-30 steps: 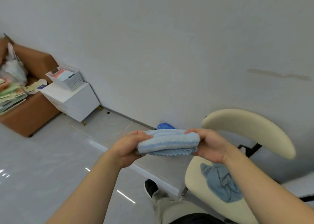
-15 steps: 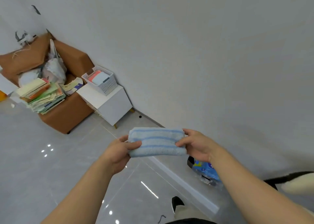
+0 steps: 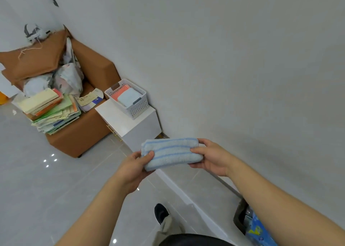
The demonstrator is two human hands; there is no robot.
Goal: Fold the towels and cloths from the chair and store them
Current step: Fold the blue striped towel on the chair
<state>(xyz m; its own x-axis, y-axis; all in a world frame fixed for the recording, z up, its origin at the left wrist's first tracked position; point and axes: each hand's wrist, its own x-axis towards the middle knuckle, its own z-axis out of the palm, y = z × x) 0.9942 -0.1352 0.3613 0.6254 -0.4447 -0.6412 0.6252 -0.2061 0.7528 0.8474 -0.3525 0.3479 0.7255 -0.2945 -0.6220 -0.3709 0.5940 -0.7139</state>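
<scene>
Closest in, at the bottom edge: a black shoe [image 3: 161, 212] planted on the glossy grey floor [image 3: 46, 199], beige trouser leg [image 3: 169, 227] above it. Off to the lower right, against the wall, a dark bin [image 3: 240, 216] with blue printed packaging [image 3: 258, 230] showing at its mouth. Up along both bare forearms to the action: left hand [image 3: 135, 166] clamped on the near-left end of the folded towel [image 3: 171, 153], thumb on top, fingers curled underneath. Right hand [image 3: 211, 159] gripping the opposite end, thumb pressed onto the top face, fingers wrapped round the far edge. Towel pale blue with darker blue stripes, a thick flat bundle, held level in the air between the two hands. Beyond it, a white cabinet [image 3: 130, 123] hard against the wall, and on top a white perforated basket [image 3: 137, 106] holding a folded pale blue cloth [image 3: 128, 97] and a coral cloth [image 3: 121, 92] side by side. Further left, a brown sofa [image 3: 80, 135] piled with a leaning stack of papers [image 3: 50, 111] and crumpled bags [image 3: 69, 77]. At the very back, plain white wall [image 3: 224, 49].
</scene>
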